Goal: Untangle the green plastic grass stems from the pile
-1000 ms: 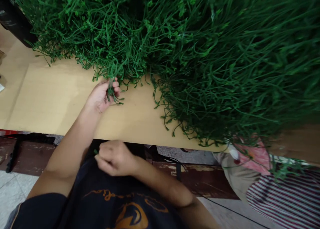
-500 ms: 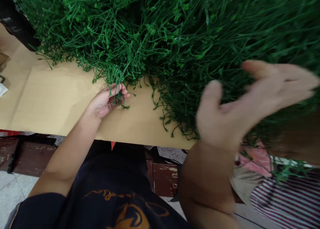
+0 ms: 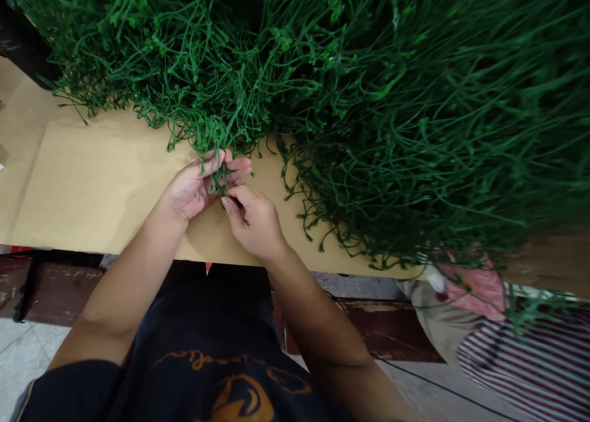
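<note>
Back from mid-air, right hand (image 3: 253, 222) pinches stems (image 3: 216, 176) cupped in left hand (image 3: 196, 185), close together above the bench (image 3: 92, 182).

The heap of green stems (image 3: 350, 96) is running off the top and right edges, so its full extent is not showing, and its right part is blurring into streaks where single stems cannot be told apart. The heap is covering the far side of the table (image 3: 92, 182), whose left end is also being cut off. Beside the heap's near edge, the right hand (image 3: 253, 222) is hiding its own fingertips against the left hand (image 3: 200, 185), so what they are pinching is too small to tell. Below the heap's right corner, striped cloth (image 3: 530, 360) is leaving the frame.
</note>
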A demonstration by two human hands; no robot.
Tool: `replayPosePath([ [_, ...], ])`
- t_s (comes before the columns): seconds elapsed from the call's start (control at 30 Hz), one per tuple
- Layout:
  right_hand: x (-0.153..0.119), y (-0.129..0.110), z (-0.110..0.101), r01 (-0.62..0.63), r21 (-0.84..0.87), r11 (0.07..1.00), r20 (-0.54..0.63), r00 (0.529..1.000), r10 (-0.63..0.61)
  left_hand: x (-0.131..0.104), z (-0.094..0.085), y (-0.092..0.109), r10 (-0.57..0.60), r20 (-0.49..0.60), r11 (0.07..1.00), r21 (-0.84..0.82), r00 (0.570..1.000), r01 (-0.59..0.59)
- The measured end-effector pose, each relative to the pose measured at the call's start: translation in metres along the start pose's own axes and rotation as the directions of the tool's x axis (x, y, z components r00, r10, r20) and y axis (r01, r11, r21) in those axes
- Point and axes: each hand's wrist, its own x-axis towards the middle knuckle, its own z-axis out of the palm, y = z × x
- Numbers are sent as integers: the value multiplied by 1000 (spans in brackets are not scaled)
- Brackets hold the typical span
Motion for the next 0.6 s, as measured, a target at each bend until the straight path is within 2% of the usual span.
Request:
replayPosePath([
  [0.2, -9, -13, 10, 147, -11, 989, 161, 976, -144, -1, -2, -1, 6, -70, 1000, 13, 998, -5],
  [0.33, -18, -17, 5, 178, 41, 983, 168, 969, -182, -1, -3, -3, 21, -92, 999, 45, 996, -17],
  [0.6, -24, -18, -20, 212, 77, 974, 178, 959, -222, -3, 4, -10, 84, -84, 989, 130, 993, -73],
])
